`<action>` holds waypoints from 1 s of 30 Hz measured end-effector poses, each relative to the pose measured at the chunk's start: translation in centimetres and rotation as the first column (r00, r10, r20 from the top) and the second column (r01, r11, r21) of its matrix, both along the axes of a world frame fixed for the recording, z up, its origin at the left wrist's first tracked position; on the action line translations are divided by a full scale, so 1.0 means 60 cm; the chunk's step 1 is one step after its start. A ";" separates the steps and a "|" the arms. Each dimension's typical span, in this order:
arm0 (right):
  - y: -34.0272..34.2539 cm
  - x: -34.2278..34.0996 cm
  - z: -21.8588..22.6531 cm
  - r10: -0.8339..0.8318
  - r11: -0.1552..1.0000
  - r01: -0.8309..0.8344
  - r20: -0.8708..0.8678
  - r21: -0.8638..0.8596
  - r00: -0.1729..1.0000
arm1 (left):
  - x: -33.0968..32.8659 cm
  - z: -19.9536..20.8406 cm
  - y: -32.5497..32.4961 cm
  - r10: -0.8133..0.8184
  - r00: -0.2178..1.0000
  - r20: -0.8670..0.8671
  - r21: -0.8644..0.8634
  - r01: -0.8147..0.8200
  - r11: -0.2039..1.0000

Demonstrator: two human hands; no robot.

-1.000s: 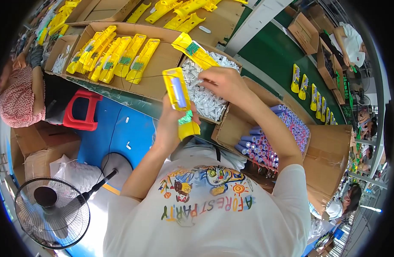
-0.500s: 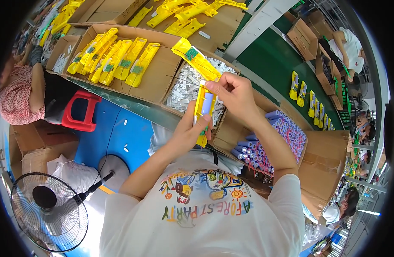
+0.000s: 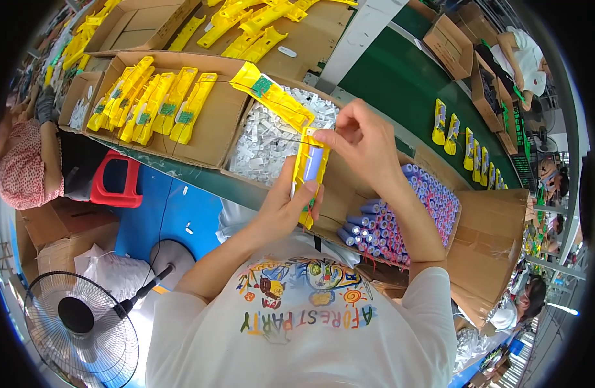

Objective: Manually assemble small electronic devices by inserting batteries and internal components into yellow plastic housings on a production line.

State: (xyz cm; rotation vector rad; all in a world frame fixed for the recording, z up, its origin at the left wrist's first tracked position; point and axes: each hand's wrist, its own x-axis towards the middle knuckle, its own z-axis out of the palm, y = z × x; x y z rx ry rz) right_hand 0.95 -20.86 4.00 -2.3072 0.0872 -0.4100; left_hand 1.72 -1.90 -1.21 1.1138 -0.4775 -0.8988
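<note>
My left hand (image 3: 286,204) grips a yellow plastic housing (image 3: 308,174) upright in front of my chest, a pale blue cylindrical cell seated in it. My right hand (image 3: 365,142) pinches the top end of that housing from the right. Just behind them, another yellow housing with a green circuit board (image 3: 271,95) lies across the edge of a cardboard box of small white plastic parts (image 3: 271,139). A box of purple cylindrical cells (image 3: 401,216) sits under my right forearm.
A cardboard tray of several yellow housings (image 3: 158,107) lies to the left, more trays behind it. A green conveyor belt (image 3: 407,84) carries yellow housings at right. A red stool (image 3: 116,182), a floor fan (image 3: 80,330) and a seated person (image 3: 25,161) are at left.
The yellow housing has turned edge-on and come closer to my chest. My right hand left the white-parts box and now pinches the housing's top, with a blue cell in it.
</note>
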 end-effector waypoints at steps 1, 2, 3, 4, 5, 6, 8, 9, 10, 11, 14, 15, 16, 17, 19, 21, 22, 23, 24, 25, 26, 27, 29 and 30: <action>-0.008 -0.002 0.001 0.008 1.000 -0.008 -0.001 0.000 1.000 | -0.003 0.004 -0.008 0.008 1.000 -0.001 0.000 -0.008 1.000; -0.018 -0.007 0.003 0.100 0.980 -0.080 -0.102 0.184 0.990 | -0.008 0.010 -0.021 -0.037 0.998 -0.054 -0.009 0.036 0.999; -0.031 -0.011 0.006 0.207 0.921 -0.129 -0.182 0.367 0.961 | -0.009 0.013 -0.033 -0.081 0.991 -0.104 -0.020 0.079 0.997; -0.050 -0.013 0.016 0.227 0.904 -0.084 -0.306 0.418 0.925 | -0.009 0.003 -0.044 -0.136 0.988 -0.077 -0.014 0.136 0.991; -0.074 -0.011 0.009 0.251 0.901 -0.106 -0.303 0.421 0.919 | 0.001 -0.001 -0.054 -0.112 0.991 -0.075 -0.010 0.112 0.994; -0.104 -0.014 -0.004 0.174 0.940 -0.090 -0.238 0.329 0.955 | 0.020 -0.005 -0.070 -0.138 0.949 0.282 -0.017 0.148 0.989; -0.176 -0.011 -0.013 -0.006 0.942 0.050 -0.133 0.332 0.991 | 0.066 0.026 -0.077 -0.169 0.842 0.513 0.112 0.129 0.985; -0.229 -0.002 -0.018 -0.132 0.890 0.169 -0.114 0.424 0.985 | 0.101 0.054 -0.076 -0.093 0.895 0.435 0.163 0.023 0.986; -0.304 0.012 -0.021 -0.246 0.925 0.253 -0.060 0.283 0.967 | 0.135 0.079 -0.071 0.051 0.764 0.644 0.207 -0.237 0.949; -0.366 0.020 -0.022 -0.293 0.913 0.302 -0.074 0.275 0.953 | 0.176 0.089 -0.065 0.095 0.455 0.886 0.097 -0.380 0.920; -0.564 0.063 -0.089 -0.393 0.912 0.404 -0.126 0.069 0.911 | 0.246 0.095 -0.032 -0.443 -0.119 0.889 0.348 -0.454 0.820; -0.636 0.060 -0.139 -0.398 0.910 0.408 -0.121 0.073 0.909 | 0.257 0.087 -0.035 -0.604 -0.264 0.752 0.433 -0.493 0.755; -0.701 0.045 -0.196 -0.454 0.889 0.457 -0.165 -0.025 0.875 | 0.258 0.096 -0.044 -0.601 -0.272 0.752 0.434 -0.482 0.761; -0.729 0.034 -0.229 -0.506 0.863 0.491 -0.208 -0.121 0.837 | 0.258 0.112 -0.049 -0.662 -0.267 0.700 0.504 -0.473 0.723; -0.676 0.033 -0.218 -0.556 0.723 0.436 -0.075 -0.536 0.828 | 0.257 0.134 -0.043 -0.728 -0.268 0.631 0.572 -0.473 0.670; -0.552 0.044 -0.153 -0.465 0.496 0.336 0.082 -0.801 0.881 | 0.240 0.147 -0.024 -0.299 0.745 0.596 0.530 -0.085 0.844; -0.459 0.061 -0.104 -0.379 0.581 0.325 0.106 -0.747 0.920 | 0.212 0.155 -0.026 -0.081 0.996 -0.039 0.233 0.088 0.968; -0.337 0.065 -0.046 -0.181 0.758 0.212 0.114 -0.617 0.977 | 0.183 0.148 -0.028 -0.086 0.996 -0.040 0.239 0.093 0.967; -0.232 0.057 -0.018 -0.005 0.862 0.126 0.240 -0.491 0.971 | 0.154 0.129 -0.034 0.007 0.980 -0.199 0.170 0.028 0.985; -0.146 0.039 0.018 0.151 0.831 0.038 0.292 -0.555 0.944 | 0.138 0.105 -0.040 0.074 0.929 -0.363 0.108 -0.036 0.993; -0.093 0.018 0.020 0.257 0.822 -0.054 0.285 -0.567 0.923 | 0.127 0.081 -0.040 0.046 0.928 -0.370 0.100 -0.009 0.995; -0.074 0.001 0.010 0.648 0.654 -0.352 0.256 -0.669 0.717 | 0.115 0.058 -0.040 0.013 0.857 -0.515 -0.001 -0.016 1.000; -0.060 -0.022 -0.011 0.764 0.525 -0.373 0.230 -0.765 0.603 | 0.096 0.050 -0.052 -0.058 0.764 -0.643 -0.105 -0.013 0.994; -0.066 -0.034 -0.030 0.650 0.738 -0.511 0.260 -0.441 0.714 | 0.076 0.053 -0.060 0.067 0.810 -0.583 -0.070 -0.132 0.989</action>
